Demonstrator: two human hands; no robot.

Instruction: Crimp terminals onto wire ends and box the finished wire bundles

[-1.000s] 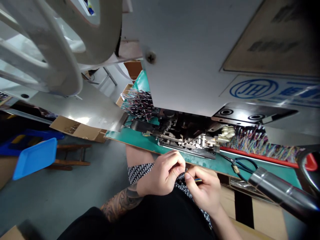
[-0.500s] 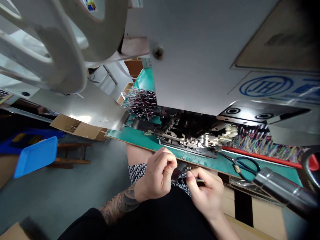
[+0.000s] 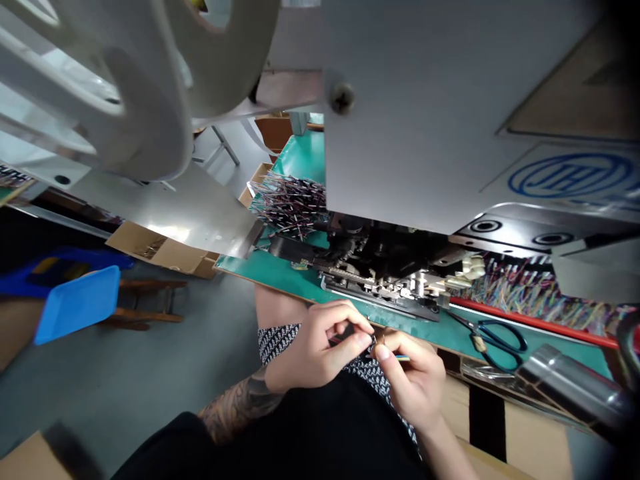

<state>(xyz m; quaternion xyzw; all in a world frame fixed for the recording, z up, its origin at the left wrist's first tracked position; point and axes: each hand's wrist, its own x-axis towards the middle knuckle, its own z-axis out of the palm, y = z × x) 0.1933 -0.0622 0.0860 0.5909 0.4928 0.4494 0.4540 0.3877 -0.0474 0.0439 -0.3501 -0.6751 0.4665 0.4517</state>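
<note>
Over my lap, just below the bench edge, my two hands almost meet fingertip to fingertip. My right hand point(image 3: 414, 375) is pinched closed on thin coloured wires point(image 3: 402, 358); a short blue and yellow length sticks out behind the thumb. Thumb and forefinger of my left hand point(image 3: 327, 345) are pressed together at the wires' fine free ends; what sits in that pinch is too small to make out. In front of both hands stands a large white machine point(image 3: 400, 133) with a metal press mechanism point(image 3: 385, 283) at its base.
Black-handled scissors point(image 3: 500, 340) lie right on the green bench point(image 3: 270, 270). A heap of dark wires point(image 3: 290, 203) is behind; more coloured wires point(image 3: 530, 287) sit beyond a red bar point(image 3: 530, 321). A metal cylinder point(image 3: 565, 377) juts in right. A blue tray point(image 3: 77, 303) stands left.
My left hand has moved right and its fingers have stretched toward my right hand, closing the gap between them. My right hand keeps its pinch on the wires. The view has shifted slightly.
</note>
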